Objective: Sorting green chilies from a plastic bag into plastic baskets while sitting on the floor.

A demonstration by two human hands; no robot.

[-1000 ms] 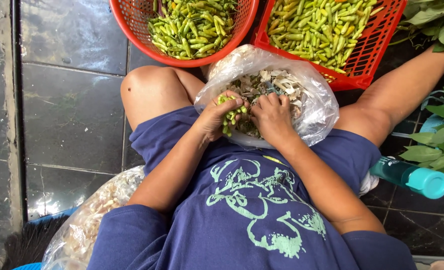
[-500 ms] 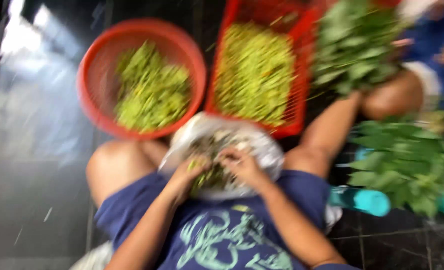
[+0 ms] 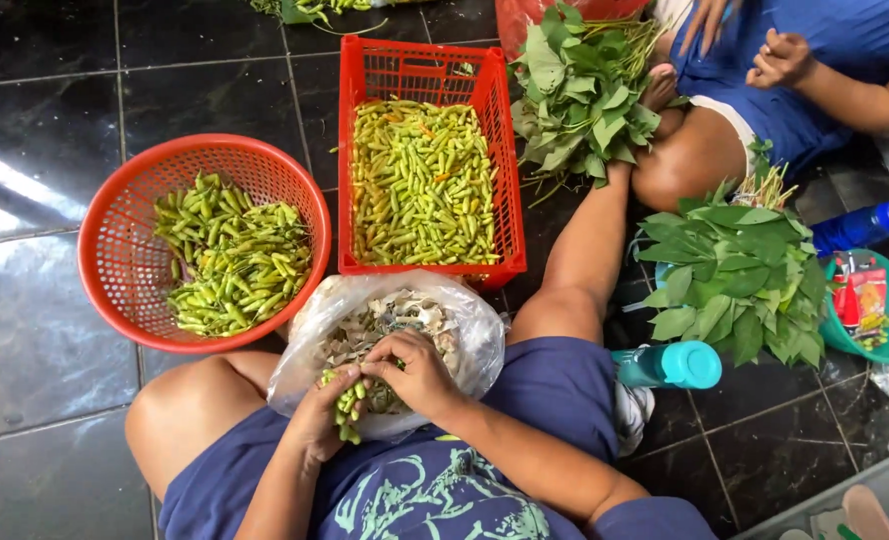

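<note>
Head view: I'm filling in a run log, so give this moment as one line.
left hand: holds chillies | right hand: picks at chillies | under hands: bag of stems

Floor (image 3: 45,330): large dark glossy stone tiles, being divided by thin pale grout lines. Daylight is being reflected as a bright white patch on the tiles at the left (image 3: 5,190). A fainter sheen is being carried across the upper left tiles. No walls, windows or furniture are being shown.

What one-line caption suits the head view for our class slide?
Seated on dark tiles, both hands work green chillies over a plastic bag.
</note>
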